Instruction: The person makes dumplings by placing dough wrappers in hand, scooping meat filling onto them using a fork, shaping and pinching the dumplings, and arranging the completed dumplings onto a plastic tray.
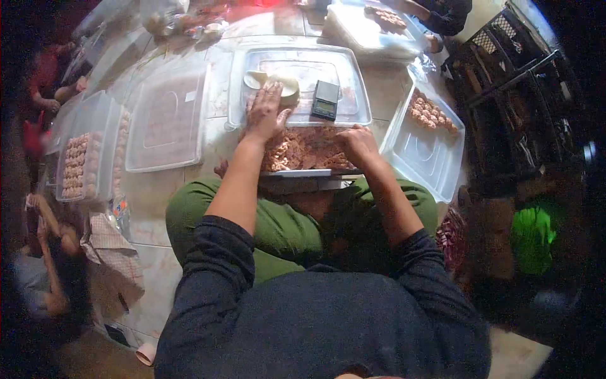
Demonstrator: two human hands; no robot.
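Note:
My left hand (266, 114) lies with its fingers spread against a pale round bowl or disc (288, 90) on a clear plastic lid (238, 57). Beside that, to the right, a small digital scale (326, 100) rests on the same lid. Closer to my lap is a tray of reddish-brown minced mixture (306, 148). My right hand (358, 144) is at the tray's right part, its fingers curled together at the mixture; what they hold, if anything, is hidden.
Tubs with rows of shaped pieces stand at the left (81, 164) and right (431, 114). A large lid (165, 120) lies on the left tiles. Another person's arm (416, 9) reaches in at the top right, and other people sit at the left. Crates (514, 82) line the right.

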